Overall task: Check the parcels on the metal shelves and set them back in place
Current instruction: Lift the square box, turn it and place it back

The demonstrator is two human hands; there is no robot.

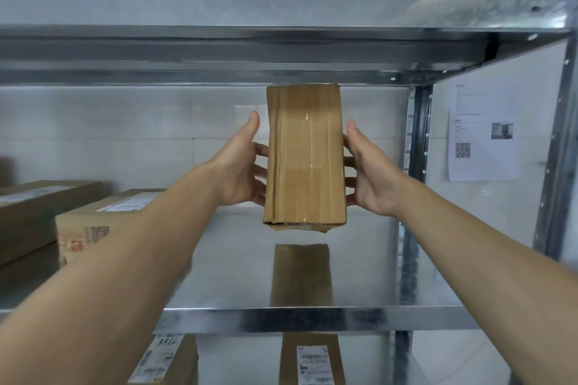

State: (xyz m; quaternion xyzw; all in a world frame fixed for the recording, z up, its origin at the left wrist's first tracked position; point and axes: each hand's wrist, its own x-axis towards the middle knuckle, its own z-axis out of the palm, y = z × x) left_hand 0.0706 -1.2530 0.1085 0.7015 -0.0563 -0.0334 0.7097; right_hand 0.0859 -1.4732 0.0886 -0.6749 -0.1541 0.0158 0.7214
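Shelf: a metal shelf [225, 275] against a tiled wall, bare and reflective below your fingers.
Left hand: your left hand [239, 169] curls its fingers [261, 149] round the parcel's left edge.
Parcel: the taped brown parcel [305, 153] is upright between both sets of fingers, seemingly clear of the shelf. Lower it level.
Right hand: your right hand [370, 173] grips the opposite edge. Release only once it stands.

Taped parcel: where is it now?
Head view, centre: the parcel is upright between the left hand and right hand, held just above the shelf, right of the boxes.
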